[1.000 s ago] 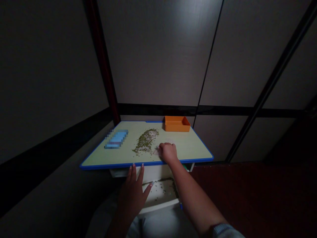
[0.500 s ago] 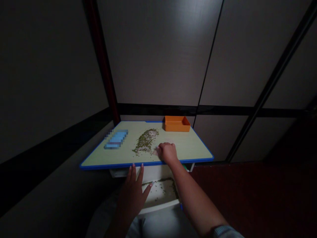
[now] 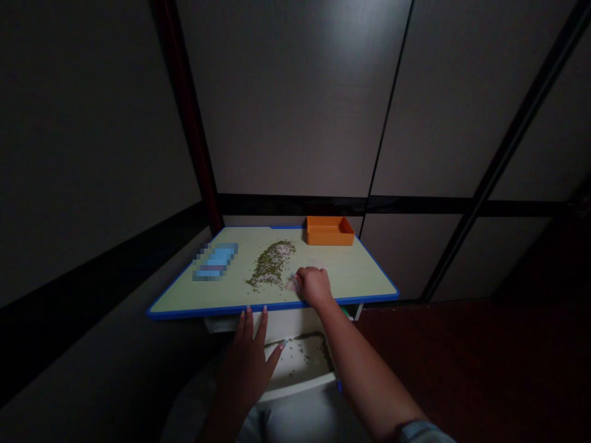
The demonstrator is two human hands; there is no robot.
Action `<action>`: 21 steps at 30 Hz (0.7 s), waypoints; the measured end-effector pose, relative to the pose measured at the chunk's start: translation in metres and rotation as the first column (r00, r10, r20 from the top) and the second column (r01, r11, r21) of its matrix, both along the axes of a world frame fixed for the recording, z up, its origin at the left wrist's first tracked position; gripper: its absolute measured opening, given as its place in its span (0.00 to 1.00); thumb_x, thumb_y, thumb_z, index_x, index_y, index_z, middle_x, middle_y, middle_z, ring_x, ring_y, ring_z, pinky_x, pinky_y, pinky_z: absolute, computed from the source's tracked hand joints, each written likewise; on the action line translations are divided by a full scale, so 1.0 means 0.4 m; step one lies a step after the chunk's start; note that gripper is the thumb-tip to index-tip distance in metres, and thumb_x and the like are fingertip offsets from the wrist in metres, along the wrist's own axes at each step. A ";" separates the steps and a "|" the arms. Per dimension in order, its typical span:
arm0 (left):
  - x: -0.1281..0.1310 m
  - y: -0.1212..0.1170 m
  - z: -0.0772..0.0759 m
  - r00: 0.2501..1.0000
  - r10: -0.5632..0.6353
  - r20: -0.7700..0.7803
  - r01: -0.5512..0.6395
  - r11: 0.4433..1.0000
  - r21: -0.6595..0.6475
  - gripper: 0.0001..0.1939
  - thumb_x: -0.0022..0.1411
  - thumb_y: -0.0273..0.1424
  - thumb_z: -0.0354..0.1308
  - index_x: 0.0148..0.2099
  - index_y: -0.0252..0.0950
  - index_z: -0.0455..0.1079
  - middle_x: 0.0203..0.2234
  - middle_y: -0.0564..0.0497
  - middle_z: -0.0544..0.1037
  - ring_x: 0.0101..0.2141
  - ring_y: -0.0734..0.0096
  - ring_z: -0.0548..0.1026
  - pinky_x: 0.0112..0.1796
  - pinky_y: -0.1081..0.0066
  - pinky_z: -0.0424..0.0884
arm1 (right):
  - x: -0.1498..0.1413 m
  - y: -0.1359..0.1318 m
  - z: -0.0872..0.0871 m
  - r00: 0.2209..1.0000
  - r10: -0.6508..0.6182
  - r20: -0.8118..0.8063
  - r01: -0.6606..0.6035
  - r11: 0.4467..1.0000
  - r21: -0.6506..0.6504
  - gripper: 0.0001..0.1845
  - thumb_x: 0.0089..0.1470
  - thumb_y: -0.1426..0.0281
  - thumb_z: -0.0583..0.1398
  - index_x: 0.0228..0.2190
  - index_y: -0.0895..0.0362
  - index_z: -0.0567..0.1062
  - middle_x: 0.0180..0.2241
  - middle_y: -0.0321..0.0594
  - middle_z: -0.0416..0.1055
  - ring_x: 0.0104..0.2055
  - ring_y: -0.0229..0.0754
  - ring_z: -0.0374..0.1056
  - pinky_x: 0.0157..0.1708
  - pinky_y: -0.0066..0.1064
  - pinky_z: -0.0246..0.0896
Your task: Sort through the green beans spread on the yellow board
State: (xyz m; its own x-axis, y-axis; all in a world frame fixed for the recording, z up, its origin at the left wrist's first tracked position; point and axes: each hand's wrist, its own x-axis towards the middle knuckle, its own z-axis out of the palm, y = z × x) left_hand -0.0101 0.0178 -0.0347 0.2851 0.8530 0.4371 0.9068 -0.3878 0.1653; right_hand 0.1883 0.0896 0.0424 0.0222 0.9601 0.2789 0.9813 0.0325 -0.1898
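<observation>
A blurred light-blue flat rectangular object [image 3: 215, 261] is seen at the 9 o'clock side of the pale green, blue-edged surface [image 3: 360, 271]. The left hand [image 3: 249, 360] is spread flat, fingers apart, holding nothing, at the 6 o'clock edge above a white open drawer [image 3: 300, 369] strewn with grains. A scattered heap of small green grains [image 3: 270, 264] lies at centre. The right hand [image 3: 314, 285] is curled at the heap's 4 o'clock edge; its grip cannot be told. An orange rectangular plastic tray [image 3: 329, 230] stands at 1 o'clock.
</observation>
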 end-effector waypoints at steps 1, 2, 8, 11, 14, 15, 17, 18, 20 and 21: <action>0.000 0.000 0.000 1.000 -0.002 0.001 0.002 1.000 0.000 0.36 0.60 0.46 0.50 0.66 0.33 0.54 0.65 0.31 0.54 0.65 0.44 0.50 0.58 0.52 0.61 | 0.000 0.000 0.000 1.000 -0.001 0.000 0.001 1.000 -0.001 0.14 0.64 0.64 0.50 0.39 0.54 0.75 0.41 0.43 0.75 0.46 0.42 0.68 0.41 0.33 0.50; 0.000 -0.001 0.000 1.000 -0.004 0.001 0.004 1.000 0.000 0.36 0.61 0.46 0.50 0.66 0.33 0.54 0.65 0.31 0.54 0.65 0.44 0.50 0.58 0.52 0.61 | 0.000 0.000 0.000 1.000 -0.002 0.000 0.002 1.000 -0.003 0.14 0.64 0.64 0.50 0.39 0.54 0.75 0.41 0.43 0.75 0.46 0.42 0.68 0.42 0.33 0.51; 0.000 -0.001 0.006 1.000 -0.005 -0.001 0.005 1.000 -0.016 0.35 0.61 0.45 0.50 0.65 0.32 0.54 0.65 0.30 0.54 0.65 0.44 0.50 0.58 0.51 0.60 | 0.001 -0.001 0.000 1.000 -0.001 -0.002 0.001 1.000 -0.012 0.15 0.64 0.64 0.50 0.40 0.54 0.75 0.42 0.43 0.75 0.45 0.43 0.68 0.42 0.33 0.51; 0.000 -0.001 0.008 1.000 -0.004 0.002 0.004 1.000 -0.025 0.36 0.60 0.45 0.50 0.65 0.32 0.55 0.65 0.29 0.54 0.65 0.43 0.49 0.58 0.51 0.59 | 0.000 -0.001 0.001 1.000 -0.004 0.000 0.004 1.000 -0.013 0.15 0.64 0.63 0.50 0.39 0.54 0.75 0.41 0.43 0.75 0.45 0.43 0.68 0.41 0.33 0.51; -0.003 0.001 -0.002 1.000 0.002 0.012 -0.002 1.000 -0.015 0.36 0.60 0.44 0.50 0.66 0.33 0.53 0.65 0.31 0.53 0.65 0.45 0.49 0.58 0.52 0.60 | -0.001 -0.002 0.001 1.000 -0.006 -0.008 0.006 1.000 -0.002 0.15 0.64 0.63 0.51 0.39 0.54 0.75 0.41 0.43 0.75 0.45 0.44 0.68 0.41 0.34 0.51; -0.004 0.003 -0.008 1.000 0.006 0.015 -0.006 1.000 -0.009 0.35 0.60 0.44 0.50 0.66 0.34 0.54 0.65 0.32 0.53 0.65 0.45 0.49 0.58 0.52 0.61 | -0.001 -0.002 0.000 1.000 -0.004 -0.014 0.004 1.000 0.004 0.15 0.63 0.63 0.51 0.39 0.54 0.75 0.41 0.43 0.75 0.45 0.44 0.68 0.41 0.34 0.51; -0.008 0.008 -0.022 1.000 0.007 0.018 -0.008 1.000 0.014 0.35 0.60 0.45 0.51 0.65 0.34 0.54 0.65 0.33 0.54 0.65 0.46 0.50 0.58 0.52 0.61 | -0.001 -0.002 -0.005 0.999 -0.002 -0.032 0.003 1.000 0.020 0.14 0.63 0.64 0.51 0.38 0.54 0.75 0.40 0.42 0.76 0.45 0.44 0.69 0.42 0.34 0.51; -0.010 0.011 -0.029 1.000 0.014 0.016 -0.014 1.000 0.024 0.35 0.60 0.45 0.51 0.65 0.35 0.55 0.65 0.35 0.54 0.65 0.46 0.51 0.57 0.52 0.62 | -0.001 -0.001 -0.007 0.999 -0.005 -0.041 0.006 1.000 0.029 0.14 0.63 0.64 0.51 0.38 0.54 0.75 0.40 0.42 0.76 0.45 0.44 0.69 0.42 0.34 0.51; -0.013 0.017 -0.039 1.000 0.015 0.000 -0.015 0.999 0.036 0.34 0.60 0.44 0.51 0.65 0.35 0.56 0.65 0.35 0.54 0.65 0.47 0.52 0.56 0.53 0.64 | 0.000 0.003 -0.014 0.999 -0.005 -0.054 0.007 0.999 0.036 0.13 0.63 0.65 0.52 0.38 0.54 0.76 0.39 0.42 0.76 0.44 0.44 0.69 0.42 0.34 0.50; -0.015 0.019 -0.043 1.000 0.021 -0.010 -0.021 0.999 0.040 0.34 0.60 0.44 0.50 0.65 0.34 0.56 0.65 0.34 0.54 0.64 0.47 0.52 0.56 0.53 0.64 | 0.001 0.005 -0.017 0.998 -0.005 -0.055 0.007 0.999 0.034 0.13 0.62 0.65 0.52 0.38 0.54 0.76 0.39 0.42 0.76 0.44 0.44 0.69 0.42 0.34 0.50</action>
